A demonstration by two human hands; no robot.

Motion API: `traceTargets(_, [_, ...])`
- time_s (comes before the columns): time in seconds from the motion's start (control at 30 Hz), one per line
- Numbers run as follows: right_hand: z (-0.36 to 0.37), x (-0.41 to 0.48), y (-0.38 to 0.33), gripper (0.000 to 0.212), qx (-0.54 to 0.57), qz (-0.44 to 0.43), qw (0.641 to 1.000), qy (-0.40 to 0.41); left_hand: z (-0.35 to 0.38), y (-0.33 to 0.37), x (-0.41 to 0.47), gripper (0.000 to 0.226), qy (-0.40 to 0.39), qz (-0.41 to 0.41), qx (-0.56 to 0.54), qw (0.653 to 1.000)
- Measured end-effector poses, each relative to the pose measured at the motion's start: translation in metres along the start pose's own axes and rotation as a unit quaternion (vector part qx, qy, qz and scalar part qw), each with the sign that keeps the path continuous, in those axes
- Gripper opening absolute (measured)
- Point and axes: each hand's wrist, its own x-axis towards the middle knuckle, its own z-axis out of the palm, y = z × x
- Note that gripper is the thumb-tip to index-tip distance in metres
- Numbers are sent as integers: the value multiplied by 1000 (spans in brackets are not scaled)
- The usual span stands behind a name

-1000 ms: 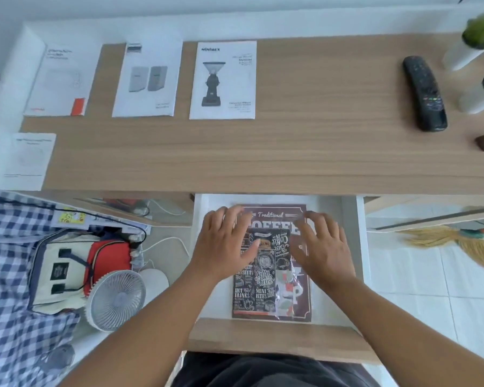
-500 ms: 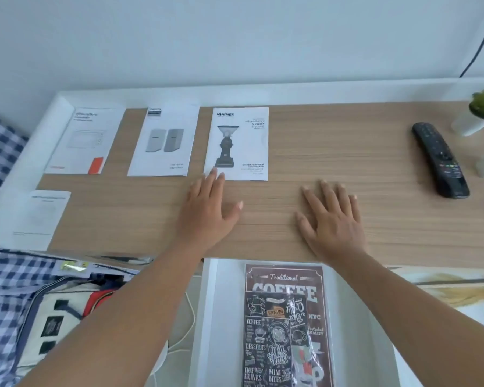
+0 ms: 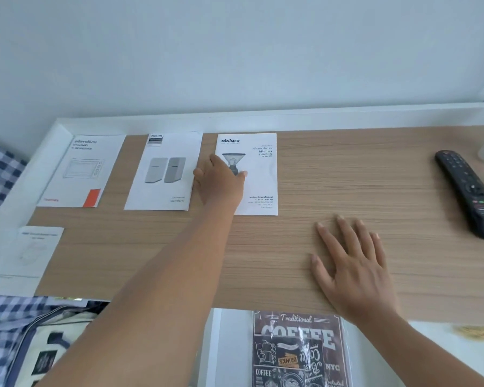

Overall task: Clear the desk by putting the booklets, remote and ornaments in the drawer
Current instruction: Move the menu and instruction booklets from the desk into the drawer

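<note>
Open white drawer [image 3: 216,344] at the bottom edge. In it lies a brown sign [image 3: 330,333] reading "Traditional COFFEE", "NYC". A smaller dark sign [image 3: 285,361] in clear wrap lies on top of it, with "DRINKS" and "COFFEE" readable.

Bag [image 3: 53,347] and checked cloth [image 3: 0,311] are lower left, off the desk.

Right hand [image 3: 352,263] lies flat, palm down, on the bare wooden desk [image 3: 375,177]. Its fingers are straight and spread and it holds nothing. It is well apart from every booklet.

A pale leaflet [image 3: 30,252] lies on the white ledge at left; its print is too faint to read.

Left hand [image 3: 218,182] is stretched forward and rests on the left part of the Minimex booklet [image 3: 261,174]. The thumb points right over the grinder picture and the fingers bend down by the booklet's left edge. Fingertips are hidden, so I cannot tell whether it pinches the page. Cover text: "MINIMEX", "Instruction Manual", "COFFEE GRINDER".

Just left of it lies the Philips booklet [image 3: 165,169], headed "PHILIPS", with two grey boxes pictured. Further left is a third booklet [image 3: 84,169] with an oven drawing, an orange strip and blurred red brand print.

The black remote [image 3: 470,191] lies far right on the desk, clear of both hands.
</note>
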Motion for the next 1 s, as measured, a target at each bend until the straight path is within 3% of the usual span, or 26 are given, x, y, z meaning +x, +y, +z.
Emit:
traceTargets(0.07, [0, 0, 0, 63, 1, 1, 1000, -4, -3, 3, 1, 79, 4, -8, -20, 1000])
traceTargets(0.17, [0, -1, 1, 63, 2, 3, 1000, -4, -9, 6, 12, 80, -26, -82, -94, 992])
traceTargets(0.3, [2, -1, 0, 63, 7, 1, 1000, -1, -17, 3, 35, 66, -48, -198, -222, 954])
traceTargets(0.43, [1, 0, 1, 62, 17, 4, 1000, 7, -30, 1, 40, 19, -65, -189, -343, 918])
traceTargets(0.67, [-2, 3, -1, 61, 24, 20, 999, -14, -58, -10, 14, 12, -127, -146, -479, 856])
traceTargets(0.73, [-12, 15, -5, 54, 85, 63, 994, -26, -70, -9, -3, 11, -153, -119, -517, 834])
traceTargets(0.8, [-36, 32, -12, 44, 245, 118, 962, -19, -81, -9, -18, 13, -176, -97, -542, 816])
traceTargets(0.9, [-80, 58, -21, 43, 512, 176, 839, -56, -96, -7, -40, 14, -204, -75, -567, 795])
traceTargets(1.0, [-112, 71, -23, 48, 612, 171, 757, -154, -106, -3, -60, 15, -232, -55, -590, 772])
